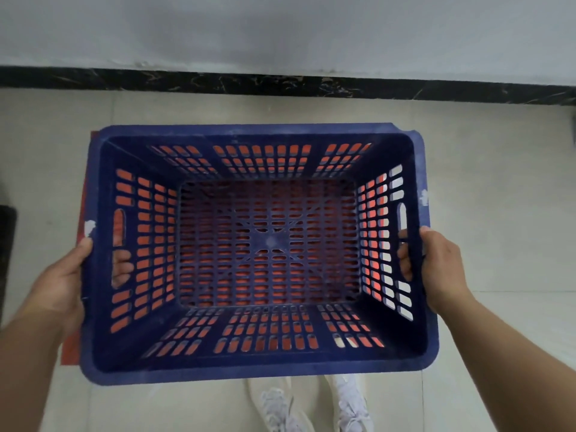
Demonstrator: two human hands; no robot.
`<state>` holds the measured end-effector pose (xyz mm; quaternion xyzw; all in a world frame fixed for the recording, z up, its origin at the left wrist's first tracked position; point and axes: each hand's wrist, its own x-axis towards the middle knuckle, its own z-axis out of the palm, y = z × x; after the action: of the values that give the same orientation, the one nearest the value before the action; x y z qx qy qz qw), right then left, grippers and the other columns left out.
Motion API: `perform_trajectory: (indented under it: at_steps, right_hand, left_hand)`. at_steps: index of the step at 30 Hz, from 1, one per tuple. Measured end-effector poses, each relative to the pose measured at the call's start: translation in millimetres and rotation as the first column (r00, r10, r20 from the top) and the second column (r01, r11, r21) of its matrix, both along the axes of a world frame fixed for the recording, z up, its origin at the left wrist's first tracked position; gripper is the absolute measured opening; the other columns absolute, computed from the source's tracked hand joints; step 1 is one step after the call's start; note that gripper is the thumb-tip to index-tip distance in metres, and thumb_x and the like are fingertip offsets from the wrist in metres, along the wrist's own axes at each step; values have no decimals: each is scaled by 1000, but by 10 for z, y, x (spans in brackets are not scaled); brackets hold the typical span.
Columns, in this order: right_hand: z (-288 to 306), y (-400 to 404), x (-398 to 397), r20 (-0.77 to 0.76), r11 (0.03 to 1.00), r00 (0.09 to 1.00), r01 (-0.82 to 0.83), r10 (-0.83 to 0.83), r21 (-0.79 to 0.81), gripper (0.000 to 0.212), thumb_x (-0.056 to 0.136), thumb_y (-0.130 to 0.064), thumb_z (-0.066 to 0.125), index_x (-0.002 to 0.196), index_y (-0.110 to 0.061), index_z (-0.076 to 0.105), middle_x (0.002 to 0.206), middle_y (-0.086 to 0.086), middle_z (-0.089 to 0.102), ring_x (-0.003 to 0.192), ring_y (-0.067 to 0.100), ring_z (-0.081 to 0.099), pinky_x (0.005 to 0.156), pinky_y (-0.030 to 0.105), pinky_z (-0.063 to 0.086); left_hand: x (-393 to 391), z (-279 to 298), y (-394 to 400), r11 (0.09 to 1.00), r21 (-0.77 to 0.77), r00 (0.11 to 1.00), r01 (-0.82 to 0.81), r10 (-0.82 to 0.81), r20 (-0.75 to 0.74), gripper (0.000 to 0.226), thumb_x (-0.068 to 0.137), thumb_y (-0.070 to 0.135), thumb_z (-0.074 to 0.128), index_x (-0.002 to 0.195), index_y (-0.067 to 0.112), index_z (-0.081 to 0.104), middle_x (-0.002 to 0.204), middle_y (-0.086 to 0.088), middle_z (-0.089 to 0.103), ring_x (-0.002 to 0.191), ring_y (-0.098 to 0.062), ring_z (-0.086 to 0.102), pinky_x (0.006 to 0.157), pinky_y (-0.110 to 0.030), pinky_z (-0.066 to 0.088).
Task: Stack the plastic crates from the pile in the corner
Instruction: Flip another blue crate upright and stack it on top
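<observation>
I look straight down into a dark blue slotted plastic crate (255, 367), held level in front of me. My left hand (67, 280) grips its left side, fingers poking through the handle slot. On the right side, my right hand (434, 265) holds the rim and handle slot the same way. A red crate (72, 342) sits directly under the blue one; its red shows through the slots and as a strip along the blue crate's left edge. Whether the blue crate rests inside the red one or hangs just above it, I cannot tell.
The floor is pale tile (498, 182). A black marbled skirting (280, 84) runs along a white wall just beyond the crates. White shoes (314, 403) show below the crate's near edge. A dark object (6, 232) sits at the left border.
</observation>
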<state>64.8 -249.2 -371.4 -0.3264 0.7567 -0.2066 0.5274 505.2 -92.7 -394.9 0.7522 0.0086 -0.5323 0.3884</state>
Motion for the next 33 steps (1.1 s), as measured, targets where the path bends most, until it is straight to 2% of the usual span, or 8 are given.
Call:
perform_trajectory:
  at_steps: [4, 8, 11, 14, 20, 27, 30, 33]
  right_hand:
    - [59, -12, 21, -7, 999, 1000, 26, -26, 22, 29, 89, -16, 35, 90, -3, 60, 62, 9, 52, 46, 20, 41, 45, 29, 34]
    - [279, 9, -20, 1, 999, 1000, 26, -26, 35, 27, 89, -17, 36, 88, -4, 60, 61, 8, 52, 45, 20, 40, 42, 27, 33]
    - [564, 59, -80, 17, 1000, 1000, -3, 3, 23, 27, 89, -17, 37, 90, -3, 60, 61, 8, 51, 46, 20, 40, 41, 26, 33]
    - [950, 75, -109, 51, 999, 998, -40, 39, 16, 27, 90, -18, 39, 92, -1, 60, 62, 10, 51, 44, 20, 40, 39, 25, 34]
    - [1867, 35, -60, 87, 988, 984, -154, 153, -3, 27, 91, -18, 38, 85, -2, 58, 62, 12, 50, 43, 23, 41, 42, 27, 34]
    - [3148, -34, 285, 138, 942, 932, -331, 336, -59, 33, 97, -23, 33, 88, 0, 55, 62, 14, 49, 45, 24, 39, 42, 29, 33]
    - [3816, -39, 537, 152, 907, 895, -411, 420, -91, 30, 96, -22, 35, 84, -1, 54, 60, 13, 48, 42, 23, 38, 41, 27, 33]
    - [4416, 34, 813, 182, 860, 841, -498, 510, -112, 26, 93, -20, 36, 79, -4, 52, 56, 11, 47, 40, 22, 37, 40, 26, 32]
  left_hand:
    - [-85, 82, -72, 999, 33, 994, 7, -10, 111, 42, 95, 48, 36, 94, 15, 62, 59, 6, 69, 49, -6, 61, 64, -28, 52]
    - [-186, 404, -16, 999, 34, 991, -27, 22, 131, 37, 95, 44, 37, 94, 19, 64, 56, 6, 67, 45, -6, 58, 58, -26, 52]
    - [-285, 724, 129, 996, 30, 987, -83, 78, 144, 36, 95, 43, 38, 90, 18, 64, 55, 6, 67, 44, -7, 58, 61, -28, 51]
    - [-368, 1122, 313, 991, 22, 979, -132, 127, 160, 38, 97, 40, 37, 87, 14, 62, 53, 5, 66, 40, -7, 55, 46, -18, 49]
    - [-537, 2105, 775, 971, -46, 965, -235, 239, 104, 38, 98, 39, 36, 89, 12, 62, 54, 3, 65, 40, -9, 55, 41, -16, 47]
    - [-674, 3596, 1303, 907, -139, 896, -397, 416, 157, 36, 99, 33, 36, 90, 8, 60, 52, -1, 63, 38, -10, 54, 37, -17, 44]
    - [-711, 4270, 1526, 885, -175, 867, -432, 461, 190, 35, 100, 32, 35, 90, 9, 59, 68, -7, 60, 43, -12, 56, 39, -18, 44]
    - [-721, 4871, 1827, 861, -187, 831, -473, 506, 230, 35, 100, 32, 35, 92, 7, 58, 76, -10, 59, 55, -21, 55, 48, -28, 48]
